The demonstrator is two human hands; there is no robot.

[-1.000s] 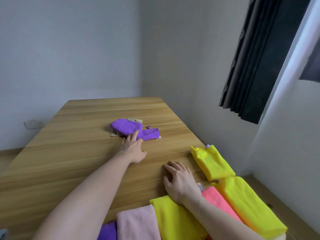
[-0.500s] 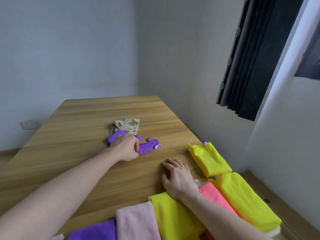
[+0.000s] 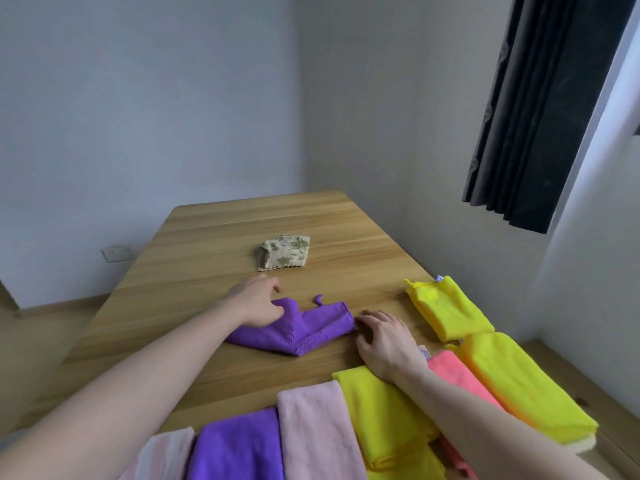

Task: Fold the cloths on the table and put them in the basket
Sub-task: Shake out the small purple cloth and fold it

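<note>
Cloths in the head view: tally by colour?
Purple cloths: 2
Pale pink cloths: 2
Yellow cloths: 3
Coral cloth: 1
Floral beige cloth: 1
Total: 9 plainly visible; stacked layers may hide more.

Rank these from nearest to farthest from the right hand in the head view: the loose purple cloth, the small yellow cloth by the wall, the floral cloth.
From the right hand:
1. Loose purple cloth: just left of the fingertips, held at its far end by the left hand.
2. Small yellow cloth: to the right, at the table's wall-side edge.
3. Floral cloth: farther up the table, beyond both hands.
</note>
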